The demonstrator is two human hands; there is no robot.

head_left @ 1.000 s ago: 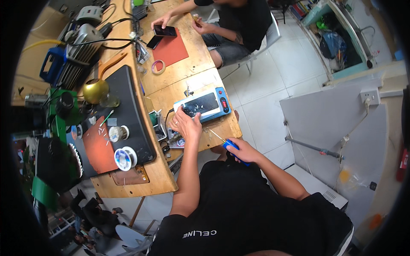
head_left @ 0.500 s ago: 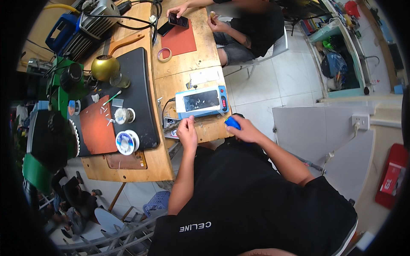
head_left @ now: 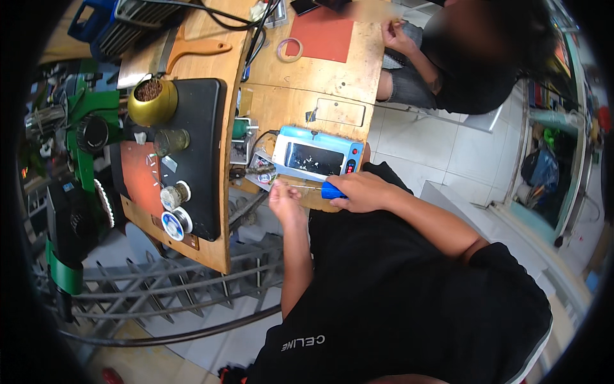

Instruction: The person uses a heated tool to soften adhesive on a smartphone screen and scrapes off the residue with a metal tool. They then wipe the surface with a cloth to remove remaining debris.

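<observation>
Right hand (head_left: 359,191) wrapped round blue-handled tool (head_left: 330,191); left hand (head_left: 286,203) loosely curled, fingertips (head_left: 277,188) near tool's tip, grip unclear. Blue-and-white device (head_left: 314,159) just beyond, on tabletop (head_left: 275,99).

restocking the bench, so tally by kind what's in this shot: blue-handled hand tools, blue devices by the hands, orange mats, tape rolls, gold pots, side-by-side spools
Blue-handled hand tool, in the right hand: 1
Blue device: 1
Far orange mat and left orange mat: 2
Tape roll: 1
Gold pot: 1
Blue-and-white spool and greyish spool: 2
Total: 8
</observation>
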